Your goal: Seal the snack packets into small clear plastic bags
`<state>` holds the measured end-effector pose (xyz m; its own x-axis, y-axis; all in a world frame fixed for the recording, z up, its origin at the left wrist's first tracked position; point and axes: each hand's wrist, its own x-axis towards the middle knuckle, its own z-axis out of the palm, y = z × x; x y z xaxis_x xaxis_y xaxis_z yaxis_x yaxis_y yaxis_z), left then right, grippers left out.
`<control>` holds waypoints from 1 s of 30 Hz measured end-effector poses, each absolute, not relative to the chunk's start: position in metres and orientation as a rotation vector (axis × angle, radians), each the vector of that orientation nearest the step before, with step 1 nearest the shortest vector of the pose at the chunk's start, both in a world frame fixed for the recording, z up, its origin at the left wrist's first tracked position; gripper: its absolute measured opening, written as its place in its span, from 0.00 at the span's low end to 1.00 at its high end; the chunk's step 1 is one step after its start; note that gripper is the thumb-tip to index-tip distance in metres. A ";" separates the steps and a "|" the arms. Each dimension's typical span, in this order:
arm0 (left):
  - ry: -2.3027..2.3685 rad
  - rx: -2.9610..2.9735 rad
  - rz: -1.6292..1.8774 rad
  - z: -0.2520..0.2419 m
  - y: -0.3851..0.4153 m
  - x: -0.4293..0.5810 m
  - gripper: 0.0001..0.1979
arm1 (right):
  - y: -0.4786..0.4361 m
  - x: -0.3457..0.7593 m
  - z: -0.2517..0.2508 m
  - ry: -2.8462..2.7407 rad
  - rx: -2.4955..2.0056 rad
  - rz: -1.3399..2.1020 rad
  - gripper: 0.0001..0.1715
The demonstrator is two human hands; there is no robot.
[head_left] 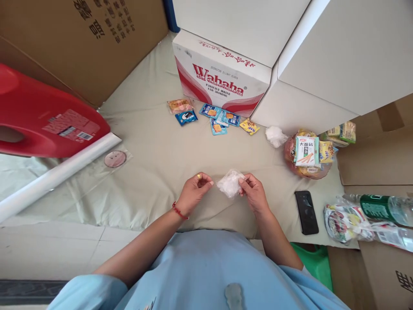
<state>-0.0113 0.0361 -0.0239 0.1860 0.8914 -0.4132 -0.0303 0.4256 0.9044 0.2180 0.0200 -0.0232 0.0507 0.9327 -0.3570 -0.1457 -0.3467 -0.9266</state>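
My right hand point(253, 191) pinches a crumpled clear plastic bag point(229, 183) just above the beige cloth point(155, 163). My left hand point(193, 191) is beside it, fingers curled in a pinch close to the bag's left edge; whether it touches the bag I cannot tell. A gold ring and a red wrist string show on the left hand. Several small snack packets point(219, 118) lie further off in front of a Wahaha water carton point(222, 79).
A black phone point(306, 212) lies right of my right hand. A bag of snacks point(308, 155), another crumpled plastic bag point(275, 135), a green bottle point(383, 209), a red plastic tub point(41, 116), a white roll point(54, 176) and cardboard boxes point(97, 38) surround the cloth.
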 end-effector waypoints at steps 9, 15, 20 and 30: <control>0.984 0.754 0.785 -0.010 0.035 0.019 0.27 | 0.005 0.191 -0.012 -1.129 -1.332 1.388 0.18; 1.098 0.776 0.789 -0.027 0.036 0.005 0.25 | 0.010 0.204 -0.016 -0.887 -1.381 1.333 0.19; 1.162 0.804 0.834 -0.028 0.032 -0.014 0.24 | 0.016 0.214 -0.016 -0.734 -1.374 1.347 0.23; 1.073 1.022 0.840 -0.019 0.028 -0.012 0.19 | 0.026 0.209 -0.013 -1.032 -1.426 1.466 0.22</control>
